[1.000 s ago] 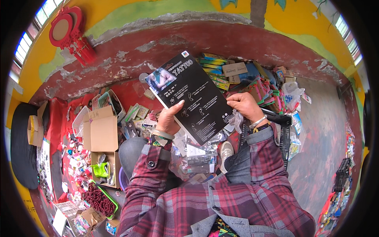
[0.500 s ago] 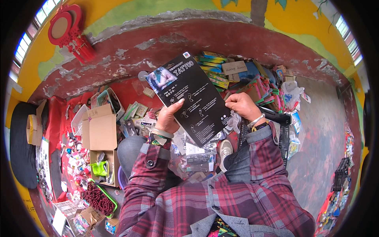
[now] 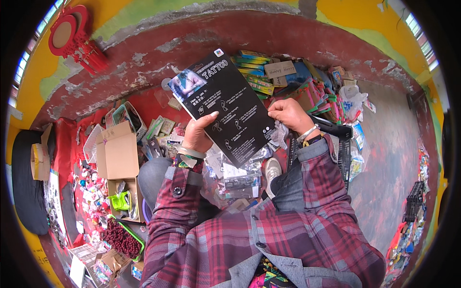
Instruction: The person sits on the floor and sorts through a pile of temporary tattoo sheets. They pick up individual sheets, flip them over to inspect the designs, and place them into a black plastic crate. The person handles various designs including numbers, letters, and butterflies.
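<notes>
A black temporary-tattoo card pack (image 3: 235, 105), printed with a photo and instruction drawings, is tilted in front of me. My left hand (image 3: 198, 134) is closed on its lower left edge, thumb lying over the printed face. At the right edge, my right hand (image 3: 289, 115) pinches the pack between thumb and fingers. Some crumpled clear plastic (image 3: 279, 134) shows just below the right hand. Under the pack, a heap of clear plastic packets (image 3: 237, 185) lies on the floor between my legs.
An open cardboard box (image 3: 117, 161) with a bright green item stands at left, near white baskets (image 3: 129, 117). A green tray (image 3: 122, 235) holds dark red beads. Colourful packages (image 3: 317, 98) are piled against the far wall. A black crate (image 3: 342, 158) stands by my right knee.
The pack and both hands have shifted slightly up and left in the view, along with a small tilt of the whole scene. Both hands keep the same hold.
</notes>
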The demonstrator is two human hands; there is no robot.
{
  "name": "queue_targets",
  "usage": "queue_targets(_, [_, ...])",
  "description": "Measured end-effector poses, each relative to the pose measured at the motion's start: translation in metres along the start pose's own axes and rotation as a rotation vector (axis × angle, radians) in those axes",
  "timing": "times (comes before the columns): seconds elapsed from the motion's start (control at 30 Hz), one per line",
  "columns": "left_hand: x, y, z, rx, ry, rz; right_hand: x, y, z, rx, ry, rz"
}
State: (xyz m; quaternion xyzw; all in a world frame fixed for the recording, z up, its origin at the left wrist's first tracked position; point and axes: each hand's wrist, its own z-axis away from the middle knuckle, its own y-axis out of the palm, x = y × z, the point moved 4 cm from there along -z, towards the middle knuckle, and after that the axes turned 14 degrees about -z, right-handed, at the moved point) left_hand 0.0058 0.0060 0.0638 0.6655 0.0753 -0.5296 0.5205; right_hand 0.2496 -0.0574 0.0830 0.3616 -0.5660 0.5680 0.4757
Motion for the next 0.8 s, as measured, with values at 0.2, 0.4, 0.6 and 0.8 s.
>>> queue_targets(0.2, [0.005,-0.014,-0.005,-0.064,0.051,0.040,-0.013,-0.004,-0.006,-0.084,-0.056,-0.150])
queue_targets(0.4, [-0.013,-0.038,-0.010,-0.141,0.238,0.384,0.006,-0.007,0.004,-0.082,0.061,-0.705])
queue_targets(0.6, [-0.009,-0.034,-0.012,-0.119,0.239,0.547,0.015,0.053,0.007,0.269,0.096,-0.741])
queue_targets(0.8, [-0.011,-0.032,-0.010,-0.027,0.283,0.532,0.024,0.050,0.014,0.349,0.101,-0.803])
